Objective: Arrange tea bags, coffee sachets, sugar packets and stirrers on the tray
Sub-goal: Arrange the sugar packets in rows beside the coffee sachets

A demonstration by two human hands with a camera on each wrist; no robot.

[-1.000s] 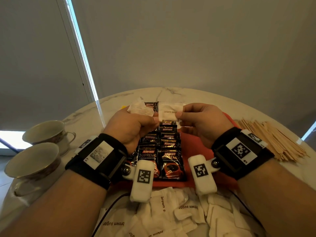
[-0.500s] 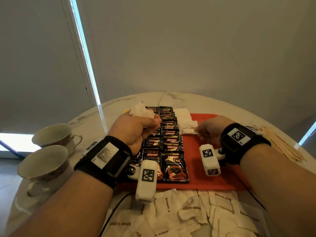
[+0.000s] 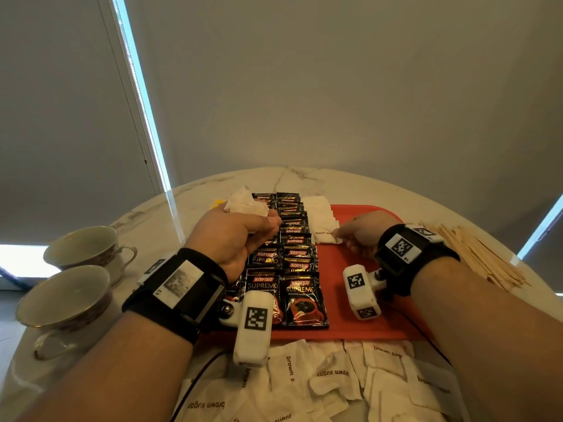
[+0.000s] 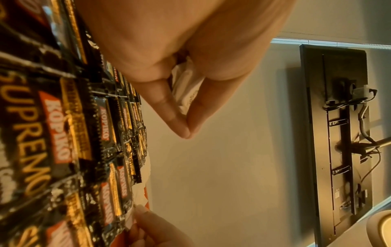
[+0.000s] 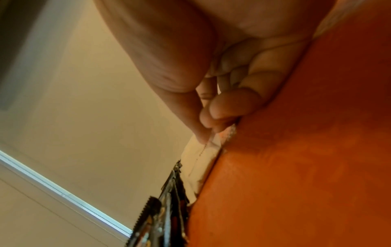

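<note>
The sugar step is in hand. The right hand (image 3: pixel 367 231) lies low on the red tray (image 3: pixel 359 327), its thumb and fingertips pinching the right-hand edge of a white sugar packet (image 3: pixel 325 236) that sits at the near end of a row of sugar packets (image 3: pixel 318 210) running away toward twelve o'clock. From the right wrist view the packet's edge lies flat on the tray under the pinch, so it looks placed but not yet let go.

The left hand (image 3: pixel 236 236), at about nine o'clock from that packet, is curled around a bunch of white packets (image 3: pixel 243 204) — the left wrist view shows them wedged in the palm while thumb and forefinger meet at their tips. It hovers over the coffee sachets (image 3: pixel 292 269), which lie in two overlapping columns just left of the sugar row.

More sugar packets (image 3: pixel 329 382) lie loose on the table at six o'clock, off the tray, and the wooden stirrers (image 3: pixel 475 257) are heaped at three o'clock, also off it.

The next move, as I judge it, calls for releasing the pinch without dragging the packet — then drawing one from the left hand's bunch and overlapping it toward six o'clock.
</note>
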